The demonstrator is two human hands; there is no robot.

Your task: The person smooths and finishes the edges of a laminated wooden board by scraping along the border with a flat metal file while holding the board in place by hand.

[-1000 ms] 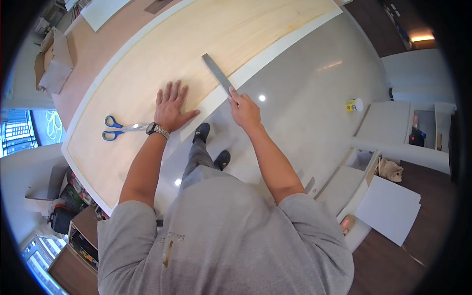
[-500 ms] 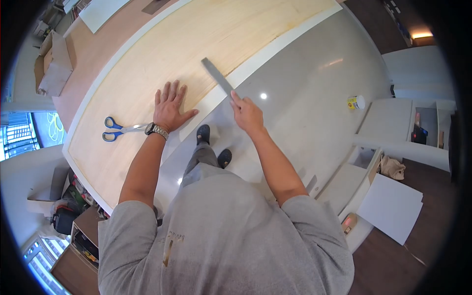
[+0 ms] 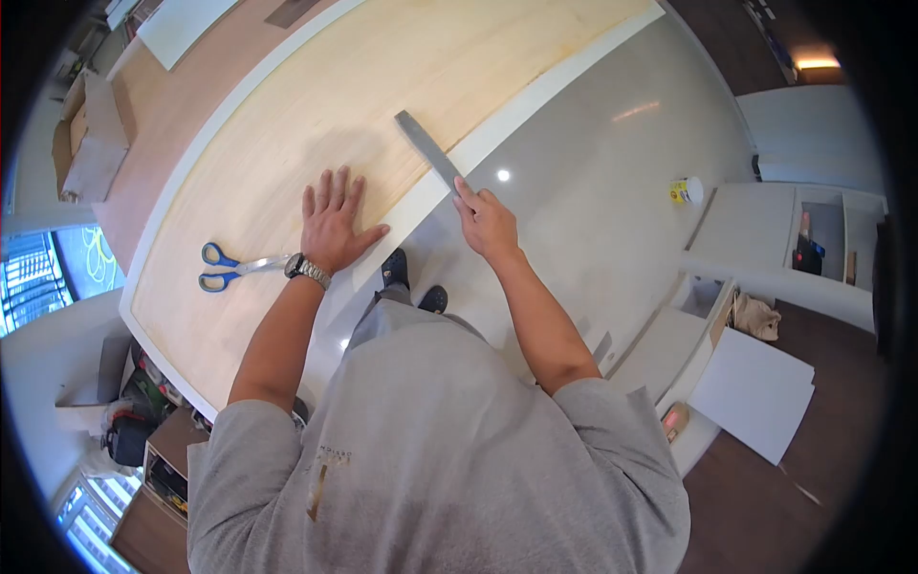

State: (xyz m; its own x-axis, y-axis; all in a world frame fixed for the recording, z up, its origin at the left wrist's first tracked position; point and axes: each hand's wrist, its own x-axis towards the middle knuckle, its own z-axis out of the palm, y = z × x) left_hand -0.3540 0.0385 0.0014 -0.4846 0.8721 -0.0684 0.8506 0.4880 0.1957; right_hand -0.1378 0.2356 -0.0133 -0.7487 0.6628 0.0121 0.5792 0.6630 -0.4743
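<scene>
A large pale wooden panel (image 3: 258, 182) with a white border strip lies in front of me. My left hand (image 3: 331, 228) rests flat on it near the edge, fingers spread, a metal watch on the wrist. In my right hand (image 3: 486, 220) is a long grey flat file (image 3: 426, 150), gripped at its near end just past the panel's edge. The file slants across the white strip (image 3: 497, 129), its far end over the bare wood. Scissors with blue handles (image 3: 220, 268) lie on the panel to the left, their blade tips reaching my left wrist.
Beyond the panel is a pinkish-brown board (image 3: 158, 124) with an open cardboard box (image 3: 93, 139). On the grey floor at right stands a small yellow-and-white tub (image 3: 685, 191). White drawer units (image 3: 660, 354) and white sheets (image 3: 755, 392) lie further right. My feet are below the panel's edge.
The view has shifted slightly. The file and my right hand sit a little lower and to the right against the panel's edge. My left hand stays flat on the panel.
</scene>
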